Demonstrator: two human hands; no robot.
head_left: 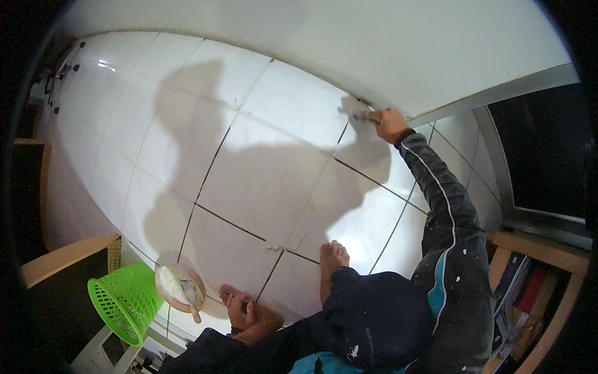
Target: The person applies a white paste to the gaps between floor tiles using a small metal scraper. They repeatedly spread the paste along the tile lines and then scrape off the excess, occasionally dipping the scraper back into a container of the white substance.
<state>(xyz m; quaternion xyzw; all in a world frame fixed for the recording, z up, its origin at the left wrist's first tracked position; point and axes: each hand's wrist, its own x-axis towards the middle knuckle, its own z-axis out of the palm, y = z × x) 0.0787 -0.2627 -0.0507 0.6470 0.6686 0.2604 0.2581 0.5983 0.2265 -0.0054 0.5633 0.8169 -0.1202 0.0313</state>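
Note:
My right hand (389, 126) grips a putty knife (357, 115), its blade at the white tiled floor (280, 93) near the foot of the wall. My left hand (240, 309) is down against my left foot, fingers curled; whatever is inside them, if anything, I cannot make out. Beside it on the left, a round bowl (168, 288) holds white paste with a second tool (194, 305) lying in it. A thin pale line of material follows some tile joints, while others show dark.
A green perforated basket (119, 299) and a wooden armrest (68, 255) are at the lower left. The white wall (398, 43) meets a framed dark glass panel (539, 153) on the right. A wooden rack (523, 299) with books or boxes stands at the lower right.

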